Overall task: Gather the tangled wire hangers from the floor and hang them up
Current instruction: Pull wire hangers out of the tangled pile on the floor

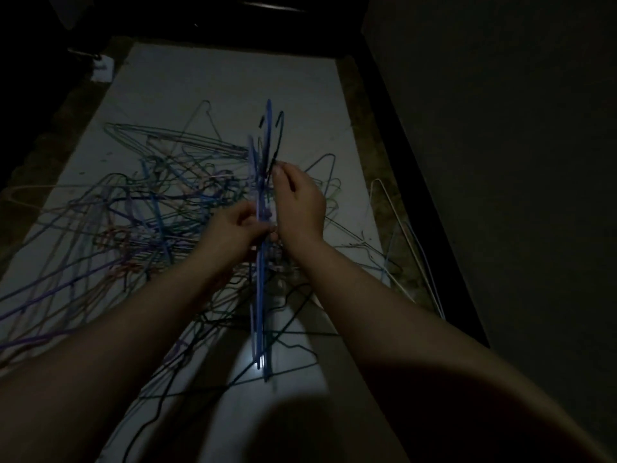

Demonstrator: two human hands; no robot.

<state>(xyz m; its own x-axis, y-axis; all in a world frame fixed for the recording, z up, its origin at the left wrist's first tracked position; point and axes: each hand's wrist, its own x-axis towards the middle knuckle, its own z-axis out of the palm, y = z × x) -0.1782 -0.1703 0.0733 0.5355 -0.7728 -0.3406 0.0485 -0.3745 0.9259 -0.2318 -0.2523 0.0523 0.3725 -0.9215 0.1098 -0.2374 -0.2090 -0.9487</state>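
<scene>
A tangled heap of coloured wire hangers (140, 208) lies spread over the pale floor (213, 81) in dim light. In front of me I hold a stacked bunch of blue and purple hangers (260, 295) edge-on, hooks pointing away. My left hand (233, 228) grips the bunch at its middle from the left. My right hand (297, 202) holds it from the right, its fingertips pinching the dark wires just below the hooks (272, 121).
A dark wall (500, 162) with a black baseboard runs along the right. White and pale hangers (397, 222) lie against that edge. Black hangers (293, 332) lie on the floor near me. Dark furniture stands at the far end.
</scene>
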